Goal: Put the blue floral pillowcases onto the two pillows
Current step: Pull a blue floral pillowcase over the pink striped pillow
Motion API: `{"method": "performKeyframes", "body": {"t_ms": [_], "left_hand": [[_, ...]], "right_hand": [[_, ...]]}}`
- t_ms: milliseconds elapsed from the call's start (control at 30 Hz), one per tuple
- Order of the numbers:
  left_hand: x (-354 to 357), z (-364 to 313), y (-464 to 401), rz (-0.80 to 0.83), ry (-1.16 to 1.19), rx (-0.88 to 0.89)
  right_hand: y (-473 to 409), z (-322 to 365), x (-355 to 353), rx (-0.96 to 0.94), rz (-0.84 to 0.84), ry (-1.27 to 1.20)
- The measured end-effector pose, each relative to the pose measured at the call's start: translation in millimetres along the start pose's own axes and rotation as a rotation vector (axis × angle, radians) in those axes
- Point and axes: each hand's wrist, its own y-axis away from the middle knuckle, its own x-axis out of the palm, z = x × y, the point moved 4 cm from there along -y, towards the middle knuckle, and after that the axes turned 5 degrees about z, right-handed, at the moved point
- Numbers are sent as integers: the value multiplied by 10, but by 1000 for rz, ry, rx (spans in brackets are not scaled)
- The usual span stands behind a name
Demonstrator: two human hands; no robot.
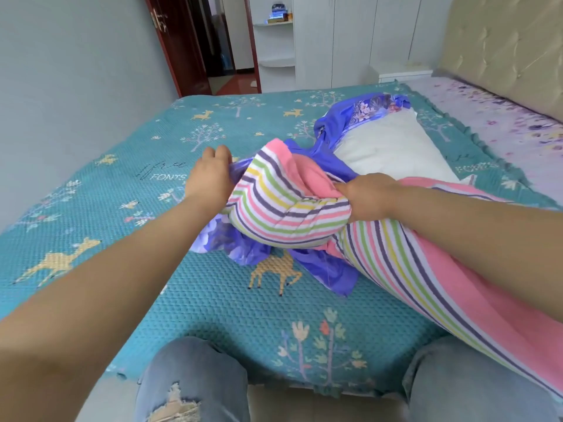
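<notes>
Both hands are busy on one bundle. Her right hand (370, 194) is curled tight round the bunched end of the striped pillow (286, 202), fingers dug into the pink and rainbow cloth, while the left hand (210, 175) pinches the rim of the blue floral pillowcase (243, 242) just beside that end, holding the mouth of it against the pillow's rounded nose. The rest of that pillowcase spills down under the pillow and lies crumpled on the teal bedspread (213, 300), touching the woven deer pattern. The pillow's long body trails back past the right forearm toward the right knee.

Farther up the bed, behind the hands, the white pillow (393, 147) lies flat with a second blue pillowcase (362, 112) draped along its far and left sides, not pulled over it. The two blue cloths seem to meet near the striped pillow; where one ends I cannot tell.

Left of the hands the bedspread runs bare to the grey wall (76, 71); the near edge sits at the knees, and the padded headboard (502, 50) stands to the right.
</notes>
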Motion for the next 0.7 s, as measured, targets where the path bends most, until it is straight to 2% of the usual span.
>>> {"method": "performKeyframes", "body": {"t_ms": [67, 167, 233, 300, 333, 400, 500, 533, 700], "left_hand": [[46, 206, 16, 5, 5, -125], [187, 536, 79, 171, 141, -414], [283, 624, 127, 246, 475, -503], [315, 544, 159, 238, 908, -605], [325, 498, 162, 237, 1057, -644], [318, 392, 181, 291, 1202, -661], [288, 178, 261, 472, 1163, -564], [254, 104, 264, 470, 1117, -521], [-142, -373, 179, 111, 502, -136]], "right_hand": [[-20, -14, 10, 31, 0, -46], [-26, -55, 7, 62, 1, -98], [-39, -82, 11, 83, -5, -115], [-63, -102, 29, 108, -10, -119], [-80, -120, 44, 122, -5, -125], [-107, -167, 63, 157, 10, -154], [-112, -231, 68, 217, 28, -168], [-120, -236, 77, 235, 41, -162], [-165, -76, 124, 299, 108, -80]]}}
